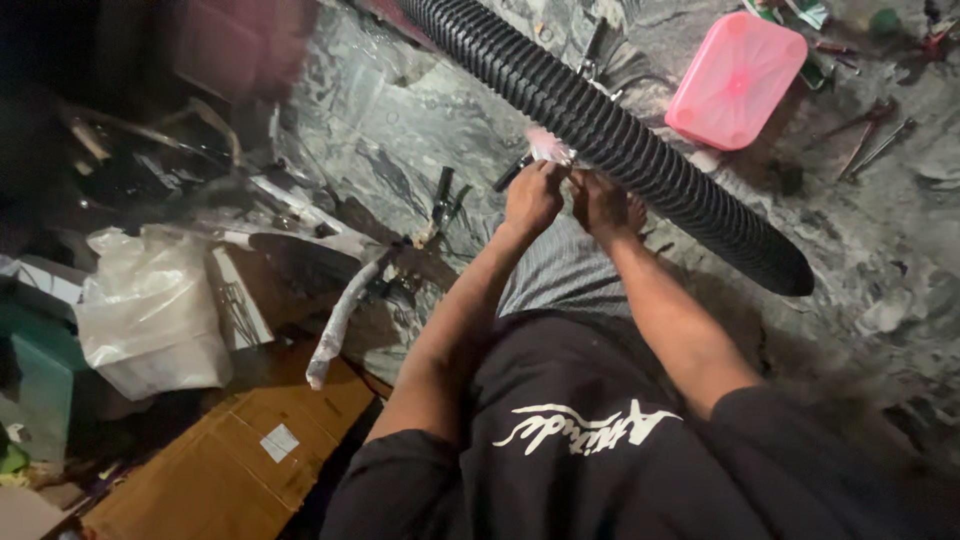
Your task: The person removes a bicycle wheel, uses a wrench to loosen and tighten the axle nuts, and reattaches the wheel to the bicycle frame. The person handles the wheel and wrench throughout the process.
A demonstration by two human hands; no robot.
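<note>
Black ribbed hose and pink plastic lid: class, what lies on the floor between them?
Head view: only a narrow strip of bare marbled floor separates the black ribbed hose from the pink plastic lid.

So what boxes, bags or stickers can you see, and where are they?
Cardboard box: bottom left, flat, brown.
Label: on that box, small pale square.
Plastic bag: left, crumpled, whitish.
Pink container: top right, rounded rectangle, beyond the black ribbed hose.

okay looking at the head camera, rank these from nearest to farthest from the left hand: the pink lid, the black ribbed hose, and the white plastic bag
From the left hand:
1. Black ribbed hose, just right of the hand.
2. Pink lid, farther off at upper right, beyond the hose.
3. White plastic bag, farthest, far left.
</note>
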